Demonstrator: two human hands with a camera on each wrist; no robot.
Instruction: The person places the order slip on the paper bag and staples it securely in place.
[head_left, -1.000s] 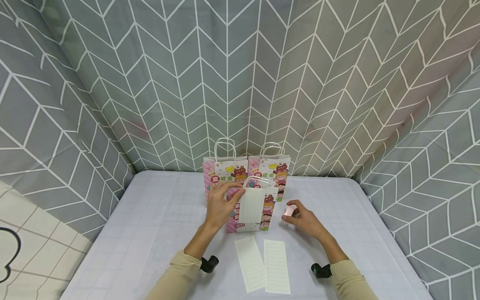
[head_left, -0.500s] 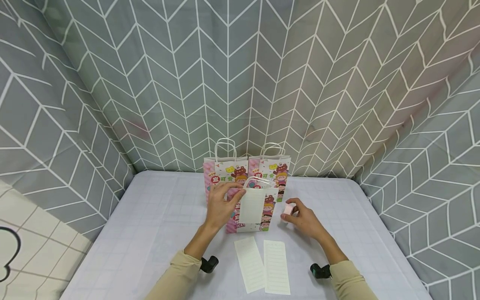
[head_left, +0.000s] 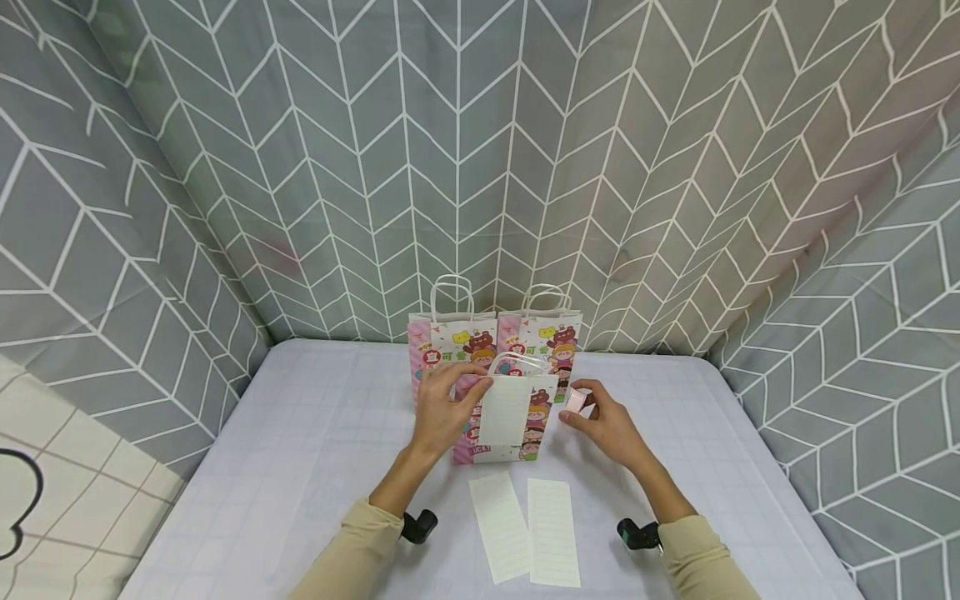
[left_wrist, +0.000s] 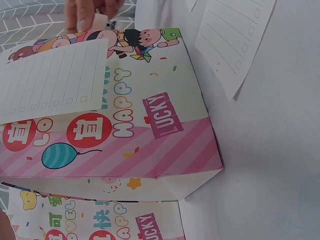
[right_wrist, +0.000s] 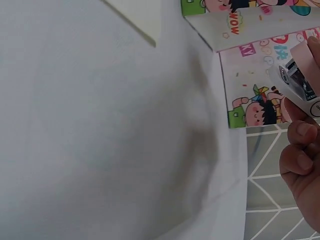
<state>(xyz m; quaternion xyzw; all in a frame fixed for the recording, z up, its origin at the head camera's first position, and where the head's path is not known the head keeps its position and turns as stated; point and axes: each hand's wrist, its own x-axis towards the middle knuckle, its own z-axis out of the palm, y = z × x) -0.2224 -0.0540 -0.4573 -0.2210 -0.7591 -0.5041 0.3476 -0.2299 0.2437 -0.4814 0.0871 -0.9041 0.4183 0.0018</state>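
Observation:
A pink, cartoon-printed paper gift bag [head_left: 535, 421] stands upright at the table's middle. My left hand [head_left: 438, 417] pinches a lined paper slip [head_left: 502, 412] against its top edge, between thumb and fingers. In the left wrist view the slip [left_wrist: 55, 80] lies over the bag's printed front [left_wrist: 170, 145], its rows ending in small checkboxes. Just right of the bag, my right hand [head_left: 609, 427] holds a small pink stapler [head_left: 575, 401] above the table. The right wrist view shows the stapler's white and metal parts [right_wrist: 299, 82] beside the curled fingers [right_wrist: 297, 160]; it is apart from the slip.
Two matching gift bags, one at the left [head_left: 472, 337] and one at the right [head_left: 551, 333], stand side by side behind the front one. Two more lined slips, the left one tilted [head_left: 498, 529] and the right one straighter [head_left: 553, 533], lie on the white-covered table [head_left: 300, 467].
My right hand has lifted the stapler upward and slightly left, beside the front bag's upper part. My left hand, the slip and the bags have stayed in place.

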